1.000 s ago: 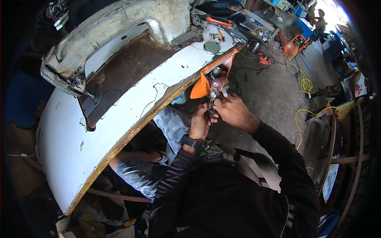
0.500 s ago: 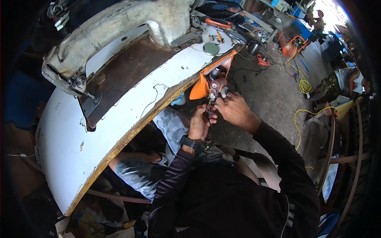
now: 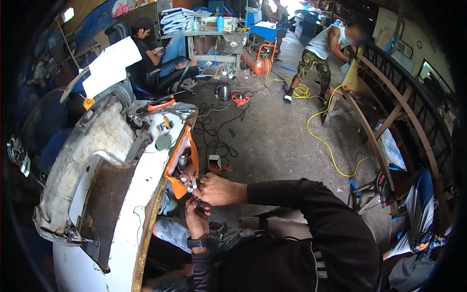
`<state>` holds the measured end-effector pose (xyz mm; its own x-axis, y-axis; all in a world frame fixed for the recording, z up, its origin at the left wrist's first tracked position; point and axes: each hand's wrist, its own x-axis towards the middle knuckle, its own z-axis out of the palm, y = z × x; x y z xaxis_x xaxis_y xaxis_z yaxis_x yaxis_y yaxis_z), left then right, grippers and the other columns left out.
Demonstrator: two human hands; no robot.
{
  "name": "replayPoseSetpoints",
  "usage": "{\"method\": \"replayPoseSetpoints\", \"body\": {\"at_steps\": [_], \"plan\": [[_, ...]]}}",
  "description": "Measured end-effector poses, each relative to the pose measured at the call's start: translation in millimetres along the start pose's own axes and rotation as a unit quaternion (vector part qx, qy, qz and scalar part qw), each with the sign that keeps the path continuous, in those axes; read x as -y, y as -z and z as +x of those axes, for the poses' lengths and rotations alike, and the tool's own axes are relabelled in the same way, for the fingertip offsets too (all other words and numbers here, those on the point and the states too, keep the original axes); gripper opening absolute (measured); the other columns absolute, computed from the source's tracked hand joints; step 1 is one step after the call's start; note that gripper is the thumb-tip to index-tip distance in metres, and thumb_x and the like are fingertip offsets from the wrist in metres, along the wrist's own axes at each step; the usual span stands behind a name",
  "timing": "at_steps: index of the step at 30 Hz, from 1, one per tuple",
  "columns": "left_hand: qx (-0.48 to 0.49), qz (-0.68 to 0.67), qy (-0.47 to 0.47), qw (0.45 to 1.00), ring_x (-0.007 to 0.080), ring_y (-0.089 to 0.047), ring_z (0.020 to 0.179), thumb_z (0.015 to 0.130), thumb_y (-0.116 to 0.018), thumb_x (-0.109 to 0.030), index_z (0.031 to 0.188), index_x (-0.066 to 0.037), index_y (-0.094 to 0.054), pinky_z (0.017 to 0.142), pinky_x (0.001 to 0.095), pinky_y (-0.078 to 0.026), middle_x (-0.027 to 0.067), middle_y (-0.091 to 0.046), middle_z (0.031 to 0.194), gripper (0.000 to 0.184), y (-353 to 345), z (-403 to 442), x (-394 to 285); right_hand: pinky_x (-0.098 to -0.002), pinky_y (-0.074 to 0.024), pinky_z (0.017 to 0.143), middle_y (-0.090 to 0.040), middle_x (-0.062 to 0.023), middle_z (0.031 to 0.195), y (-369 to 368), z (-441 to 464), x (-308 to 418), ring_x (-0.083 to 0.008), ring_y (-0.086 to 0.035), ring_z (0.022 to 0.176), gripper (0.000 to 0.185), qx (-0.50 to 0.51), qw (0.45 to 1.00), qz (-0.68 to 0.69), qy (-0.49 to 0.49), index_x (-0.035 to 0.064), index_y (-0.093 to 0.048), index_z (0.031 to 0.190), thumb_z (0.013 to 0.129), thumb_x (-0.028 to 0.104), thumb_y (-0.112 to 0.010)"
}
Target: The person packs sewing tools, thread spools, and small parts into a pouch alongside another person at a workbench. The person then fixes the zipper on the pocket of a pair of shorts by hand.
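Note:
My left hand [image 3: 196, 221], a dark watch on its wrist, has its fingers curled around a small dark piece that I cannot make out. Just above it my right hand [image 3: 219, 190] is closed, its fingertips bent in against the same spot and hiding what they grip. Close to both hands, an orange pouch [image 3: 176, 188] hangs open at the table's edge. Metal and reddish-brown cylindrical parts [image 3: 190, 170] show at its mouth. A large, worn sewing machine [image 3: 90, 138] stands on the white table [image 3: 125, 207] to the left.
Pliers with orange handles [image 3: 161, 104] and a round green tin [image 3: 163, 142] lie on the table. Cables, a red reel [image 3: 240, 99] and a yellow cord [image 3: 333, 159] are on the floor. One person [image 3: 148, 53] sits at back left; another [image 3: 318, 53] bends over a wooden frame.
My view has swung up and to the right, bringing more of the room and both people into sight. My hands stay together beside the orange pouch.

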<state>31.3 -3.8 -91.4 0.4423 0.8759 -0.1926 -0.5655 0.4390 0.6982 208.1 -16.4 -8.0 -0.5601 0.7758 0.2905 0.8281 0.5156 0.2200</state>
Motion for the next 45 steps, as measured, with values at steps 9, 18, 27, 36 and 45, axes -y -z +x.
{"method": "replayPoseSetpoints", "body": {"at_steps": [9, 18, 27, 36, 45], "plan": [[-0.036, 0.015, -0.022, 0.999, 0.0112, -0.058, 0.068, 0.106, -0.060, -0.035, 0.109, -0.008, -0.062, 0.059, 0.0240, -0.043, 0.0022, -0.067, 0.097, 0.028, -3.8, 6.7, -5.7, -0.0457, -0.0556, 0.067, -0.069, -0.0129, 0.072, -3.9, -8.4, 5.3, -0.0334, -0.072, 0.076, 0.021, -0.035, 0.984, 0.149, -0.094, 0.0014, -0.062, 0.096, 0.093, 0.022, -0.067], [-0.029, 0.087, 0.008, 0.996, 0.0105, -0.059, 0.072, 0.105, -0.068, -0.031, 0.121, -0.006, -0.065, 0.058, 0.0250, -0.046, 0.0008, -0.066, 0.101, 0.030, -8.9, 9.6, -15.8, -0.0530, -0.0555, 0.067, -0.068, -0.0190, 0.076, -14.4, -49.0, 20.5, -0.0424, -0.071, 0.077, 0.022, -0.020, 0.949, 0.254, -0.187, 0.0022, -0.056, 0.100, 0.102, 0.024, -0.058], [0.041, -0.156, 0.086, 0.983, 0.0119, -0.060, 0.086, 0.105, -0.066, -0.029, 0.121, -0.009, -0.060, 0.071, 0.0282, -0.050, 0.0018, -0.067, 0.109, 0.026, 14.5, 27.8, -8.7, -0.0537, -0.0543, 0.073, -0.067, -0.0176, 0.076, -20.6, -47.5, 21.5, -0.0428, -0.070, 0.083, 0.019, 0.021, 0.944, 0.282, -0.170, 0.0042, -0.054, 0.098, 0.101, 0.022, -0.059], [0.044, -0.169, 0.120, 0.977, 0.0145, -0.061, 0.086, 0.106, -0.062, -0.029, 0.111, -0.011, -0.063, 0.070, 0.0300, -0.048, 0.0020, -0.068, 0.104, 0.019, 9.2, 29.7, -6.4, -0.0514, -0.0547, 0.070, -0.068, -0.0173, 0.077, -16.0, -54.9, 16.2, -0.0409, -0.071, 0.079, 0.022, 0.020, 0.945, 0.287, -0.153, 0.0035, -0.054, 0.100, 0.100, 0.024, -0.061], [0.059, -0.201, 0.139, 0.968, 0.0165, -0.061, 0.088, 0.107, -0.059, -0.035, 0.109, -0.015, -0.064, 0.078, 0.0355, -0.050, 0.0028, -0.066, 0.109, 0.020, 13.2, 22.1, -8.1, -0.0517, -0.0525, 0.073, -0.065, -0.0171, 0.076, -14.1, -52.8, 19.4, -0.0416, -0.068, 0.080, 0.021, 0.016, 0.940, 0.306, -0.152, 0.0044, -0.052, 0.098, 0.100, 0.023, -0.062]]}}
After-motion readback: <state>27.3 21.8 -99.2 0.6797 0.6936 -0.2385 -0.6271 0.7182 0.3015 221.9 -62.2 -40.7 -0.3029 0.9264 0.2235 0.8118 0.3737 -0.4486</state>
